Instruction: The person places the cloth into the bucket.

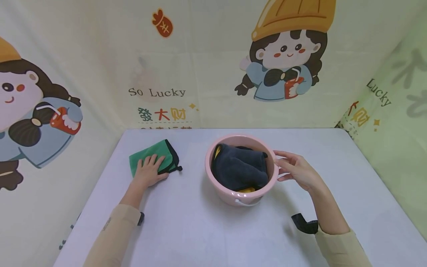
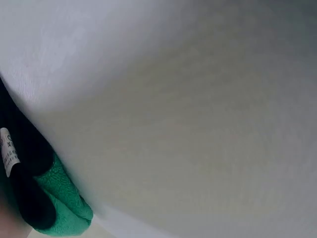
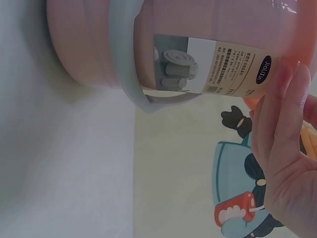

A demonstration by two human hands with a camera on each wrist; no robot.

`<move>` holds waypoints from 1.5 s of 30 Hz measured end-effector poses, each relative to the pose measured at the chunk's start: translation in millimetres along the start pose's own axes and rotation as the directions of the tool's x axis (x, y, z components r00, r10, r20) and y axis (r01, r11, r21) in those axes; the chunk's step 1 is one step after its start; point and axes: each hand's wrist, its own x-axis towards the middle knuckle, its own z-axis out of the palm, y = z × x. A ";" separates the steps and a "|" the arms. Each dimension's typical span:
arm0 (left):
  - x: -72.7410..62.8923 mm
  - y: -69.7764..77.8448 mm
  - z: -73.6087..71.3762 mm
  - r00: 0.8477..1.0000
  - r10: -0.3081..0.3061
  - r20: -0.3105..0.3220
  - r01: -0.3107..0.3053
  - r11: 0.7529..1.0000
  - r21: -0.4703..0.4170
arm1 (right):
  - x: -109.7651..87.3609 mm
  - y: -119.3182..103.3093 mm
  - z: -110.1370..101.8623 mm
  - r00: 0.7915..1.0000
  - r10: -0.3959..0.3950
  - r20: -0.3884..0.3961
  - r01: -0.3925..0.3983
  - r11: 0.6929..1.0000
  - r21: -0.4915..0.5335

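Note:
A folded green cloth (image 1: 163, 148) with a black edge lies at the left of the table, and my left hand (image 1: 149, 174) rests flat on it with fingers spread. In the left wrist view only a corner of the green cloth (image 2: 69, 213) shows, with its black border and a white tag. A pink bucket (image 1: 227, 196) stands upright near the middle, holding a folded dark navy cloth (image 1: 241, 168) with bits of yellow. The fingertips of my right hand (image 1: 298, 172) touch the bucket's right side near the rim; the right wrist view shows these fingers nearly straight against the bucket (image 3: 213, 20).
A white table (image 1: 186, 230) carries everything. The bucket's pale handle (image 1: 247, 204) hangs down at its front. A printed label (image 3: 233, 69) is stuck on the bucket's side. A patterned curtain (image 1: 213, 74) surrounds the table at the back and sides.

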 end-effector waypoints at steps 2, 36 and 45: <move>0.6 1.6 1.0 1.000 0.011 -0.021 -0.011 1.000 0.017 | 0.0 0.2 0.2 1.000 0.002 0.000 -0.002 1.000 -0.001; 14.8 5.4 9.7 0.958 0.150 -0.244 -0.091 0.968 0.235 | -2.4 -2.6 0.2 1.000 0.000 -0.002 0.000 1.000 0.009; 13.0 8.0 6.6 0.954 0.150 -0.260 -0.073 0.956 0.286 | -3.0 -2.9 0.1 1.000 -0.001 -0.002 0.001 1.000 0.015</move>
